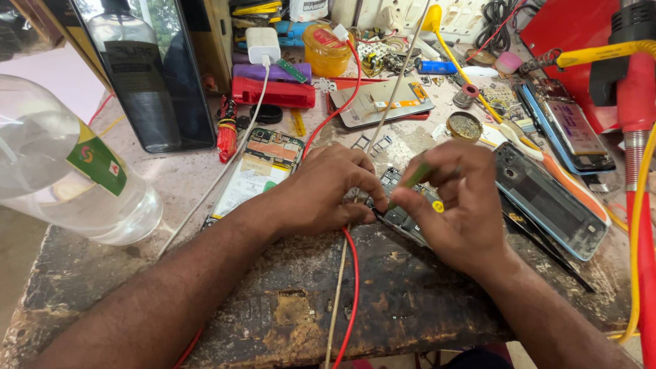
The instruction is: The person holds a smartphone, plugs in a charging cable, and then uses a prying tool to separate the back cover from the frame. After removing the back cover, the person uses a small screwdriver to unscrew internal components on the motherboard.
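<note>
1. Phone board [403, 217] — an opened handset lying on the worn bench [410, 301], directly under and between both hands, largely covered by them. Its long axis appeared to run from upper left to lower right, though only a small dark strip showed.
2. Right hand [459, 205] was clamped on a thin green tool [415, 179], pinched between thumb and fingertips. The tool slanted down and to the left, its tip meeting the board just beside the left hand's fingertips.
3. Left hand [326, 193] lay palm down, fingers curled together and pressing on the board's left edge; whether it gripped a small part beneath could not be told.
4. Key relation — the tool tip sat between the two hands, nearer the left fingertips, with the board below the tip rather than to either side.
5. A red wire [354, 287] and a pale cable [336, 307] ran toward the near bench edge, passing under the left hand.
6. A blue phone frame [553, 205] lay just right of the right hand; a second opened phone [256, 171] lay left of the left hand.
</note>
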